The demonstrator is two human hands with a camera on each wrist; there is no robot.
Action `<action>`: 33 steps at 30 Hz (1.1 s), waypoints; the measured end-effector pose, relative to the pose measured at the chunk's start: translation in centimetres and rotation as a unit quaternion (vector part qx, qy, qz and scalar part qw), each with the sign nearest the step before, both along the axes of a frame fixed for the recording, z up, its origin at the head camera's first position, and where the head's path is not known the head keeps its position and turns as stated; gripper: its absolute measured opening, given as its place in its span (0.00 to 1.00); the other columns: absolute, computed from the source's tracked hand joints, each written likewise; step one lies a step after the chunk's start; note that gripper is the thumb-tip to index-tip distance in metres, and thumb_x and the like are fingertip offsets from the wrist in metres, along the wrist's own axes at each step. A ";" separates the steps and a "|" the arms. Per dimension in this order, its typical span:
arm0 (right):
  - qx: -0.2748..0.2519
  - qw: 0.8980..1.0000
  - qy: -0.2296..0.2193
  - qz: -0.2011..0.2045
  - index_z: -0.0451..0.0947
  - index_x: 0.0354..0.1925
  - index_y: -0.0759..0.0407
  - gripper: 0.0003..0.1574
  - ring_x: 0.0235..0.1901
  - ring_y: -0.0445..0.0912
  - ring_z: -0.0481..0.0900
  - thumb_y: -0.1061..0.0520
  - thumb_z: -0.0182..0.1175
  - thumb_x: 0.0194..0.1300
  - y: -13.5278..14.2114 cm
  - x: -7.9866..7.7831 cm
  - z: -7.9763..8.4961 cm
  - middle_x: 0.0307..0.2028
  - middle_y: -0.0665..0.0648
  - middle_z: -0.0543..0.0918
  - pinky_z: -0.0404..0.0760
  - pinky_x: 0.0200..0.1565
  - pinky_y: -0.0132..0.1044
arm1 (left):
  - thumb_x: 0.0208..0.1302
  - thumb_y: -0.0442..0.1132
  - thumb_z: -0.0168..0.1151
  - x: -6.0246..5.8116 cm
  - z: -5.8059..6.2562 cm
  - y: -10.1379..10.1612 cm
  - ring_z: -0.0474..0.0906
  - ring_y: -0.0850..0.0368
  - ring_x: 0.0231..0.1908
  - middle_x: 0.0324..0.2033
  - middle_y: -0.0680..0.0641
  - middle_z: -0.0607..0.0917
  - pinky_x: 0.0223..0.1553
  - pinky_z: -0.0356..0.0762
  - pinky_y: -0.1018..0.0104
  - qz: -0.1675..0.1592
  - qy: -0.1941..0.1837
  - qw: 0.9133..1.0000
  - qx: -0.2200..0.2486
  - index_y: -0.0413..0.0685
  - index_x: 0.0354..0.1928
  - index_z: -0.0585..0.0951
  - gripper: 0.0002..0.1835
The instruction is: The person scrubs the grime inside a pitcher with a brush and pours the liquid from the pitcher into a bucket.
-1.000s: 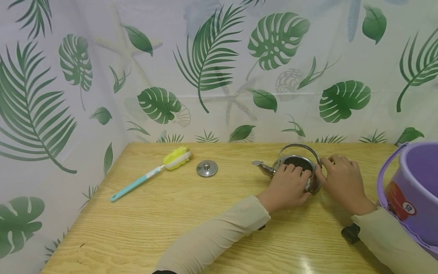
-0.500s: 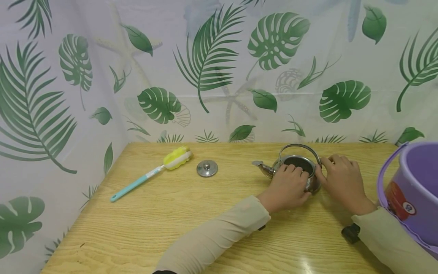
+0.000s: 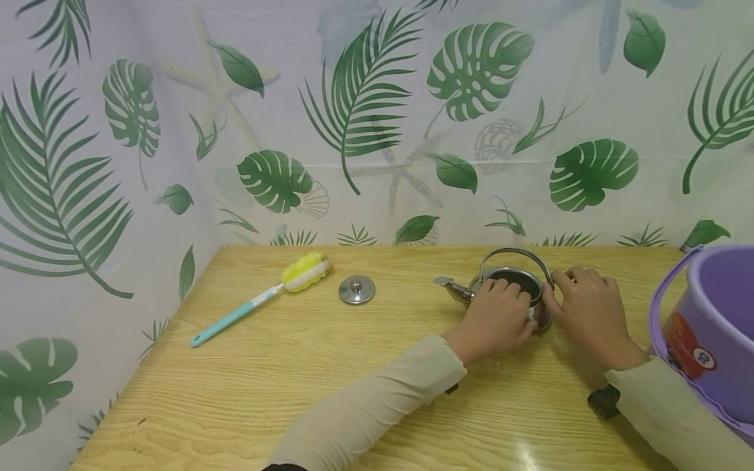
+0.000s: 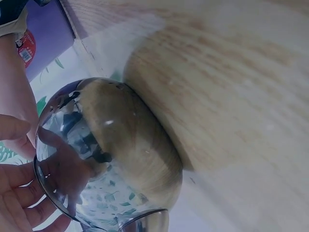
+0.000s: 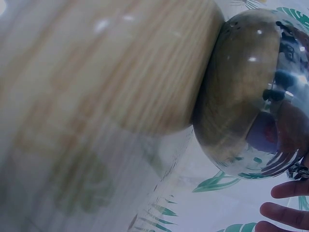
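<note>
A shiny steel teapot (image 3: 512, 281) stands uncovered on the table, its capped spout pointing left and its hoop handle (image 3: 516, 251) raised. Over the near side of its rim my left hand (image 3: 497, 320) curls its fingers at the opening; in the left wrist view those fingers (image 4: 31, 193) lie along the rim, the thumb apart from them. At the right foot of the handle, my right hand (image 3: 589, 314) pinches with thumb and forefinger. Its other fingers (image 5: 285, 212) are spread beside the round belly in the right wrist view. The teapot's round lid (image 3: 356, 290) lies knob up to the left.
A yellow-and-white sponge brush (image 3: 306, 272) with a turquoise handle lies on the left of the wooden table (image 3: 265, 392). At the right edge stands a purple bucket (image 3: 724, 327), its handle hanging down. A leaf-patterned sheet (image 3: 377, 131) hangs behind the table.
My left thumb has shifted slightly at the teapot's near side, and a bit more of its belly shows there. My right hand, the lid, the brush and the bucket keep their places.
</note>
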State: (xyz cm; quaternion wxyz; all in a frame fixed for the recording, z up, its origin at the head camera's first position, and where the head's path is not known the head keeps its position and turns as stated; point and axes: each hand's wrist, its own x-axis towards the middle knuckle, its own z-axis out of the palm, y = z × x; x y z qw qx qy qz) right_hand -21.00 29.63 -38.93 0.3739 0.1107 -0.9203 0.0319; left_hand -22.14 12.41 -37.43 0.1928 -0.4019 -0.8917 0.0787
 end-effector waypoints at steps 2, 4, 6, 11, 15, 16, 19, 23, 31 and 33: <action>0.000 1.000 0.001 0.000 0.79 0.36 0.66 0.14 0.31 0.63 0.78 0.56 0.59 0.54 0.0 0.0 0.0 0.31 0.69 0.80 0.71 0.32 0.58 | 0.67 0.59 0.46 -0.1 0.0 0.0 0.76 0.63 0.45 0.41 0.58 0.82 0.52 0.72 0.67 -0.002 0.015 1.000 0.009 0.58 0.43 0.80 0.18; 0.000 1.000 0.001 0.000 0.79 0.36 0.66 0.14 0.31 0.63 0.78 0.57 0.60 0.54 0.0 0.0 0.0 0.32 0.69 0.80 0.71 0.33 0.59 | 0.68 0.59 0.46 -0.2 0.0 0.0 0.77 0.63 0.43 0.40 0.58 0.83 0.51 0.72 0.68 -0.003 0.028 0.999 0.016 0.58 0.42 0.80 0.18; -0.002 1.000 -0.002 -0.001 0.79 0.37 0.66 0.14 0.31 0.63 0.78 0.57 0.60 0.54 -0.1 0.0 0.0 0.32 0.69 0.80 0.70 0.33 0.59 | 0.68 0.58 0.46 -0.3 0.1 0.0 0.77 0.63 0.42 0.38 0.58 0.83 0.50 0.73 0.68 -0.005 0.038 0.999 0.022 0.58 0.41 0.81 0.18; -0.002 1.000 -0.004 0.000 0.79 0.37 0.66 0.15 0.32 0.63 0.78 0.57 0.60 0.54 -0.1 0.0 0.0 0.31 0.69 0.80 0.71 0.35 0.59 | 0.69 0.56 0.45 -0.4 0.1 0.1 0.78 0.63 0.42 0.39 0.59 0.84 0.49 0.74 0.68 -0.005 0.043 0.999 0.023 0.58 0.42 0.82 0.18; 0.002 1.000 0.005 0.005 0.79 0.37 0.66 0.15 0.31 0.63 0.78 0.57 0.61 0.53 0.0 -0.1 0.0 0.30 0.68 0.80 0.71 0.34 0.60 | 0.69 0.54 0.46 -0.4 0.2 0.2 0.77 0.63 0.44 0.42 0.59 0.84 0.50 0.73 0.68 0.000 0.034 0.999 0.008 0.58 0.45 0.81 0.16; 0.003 1.000 0.008 0.006 0.79 0.37 0.66 0.15 0.30 0.63 0.78 0.57 0.61 0.53 0.0 -0.1 -0.1 0.30 0.68 0.80 0.71 0.34 0.59 | 0.69 0.53 0.47 -0.5 0.2 0.2 0.77 0.63 0.45 0.43 0.58 0.83 0.50 0.73 0.68 0.003 0.031 0.999 0.006 0.58 0.46 0.81 0.16; 0.003 1.000 0.011 0.007 0.79 0.37 0.66 0.15 0.30 0.63 0.78 0.57 0.61 0.53 0.0 -0.1 -0.1 0.30 0.68 0.80 0.71 0.33 0.59 | 0.68 0.52 0.49 -0.5 0.2 0.3 0.77 0.63 0.44 0.42 0.58 0.84 0.50 0.72 0.68 0.005 0.032 0.999 0.009 0.59 0.45 0.82 0.14; 0.001 1.000 0.009 0.007 0.80 0.37 0.66 0.15 0.30 0.63 0.77 0.57 0.60 0.53 -0.1 0.0 0.0 0.30 0.68 0.80 0.71 0.33 0.59 | 0.67 0.52 0.52 -0.6 0.1 0.4 0.78 0.63 0.44 0.42 0.59 0.84 0.51 0.72 0.68 0.006 0.037 0.999 0.016 0.60 0.44 0.83 0.13; 0.000 1.000 -0.006 0.004 0.80 0.38 0.67 0.15 0.31 0.62 0.78 0.57 0.60 0.55 -0.1 0.1 0.0 0.31 0.68 0.80 0.71 0.34 0.59 | 0.67 0.51 0.53 -0.4 0.4 0.4 0.78 0.64 0.44 0.43 0.60 0.84 0.52 0.71 0.68 0.014 0.028 0.999 0.012 0.63 0.45 0.83 0.12; 0.002 1.000 -0.002 0.006 0.80 0.37 0.67 0.15 0.31 0.63 0.78 0.57 0.60 0.55 0.0 0.1 0.1 0.31 0.69 0.80 0.71 0.33 0.59 | 0.66 0.52 0.54 -0.3 0.4 0.4 0.77 0.64 0.44 0.42 0.61 0.84 0.52 0.71 0.68 0.015 0.032 0.999 0.012 0.63 0.45 0.83 0.11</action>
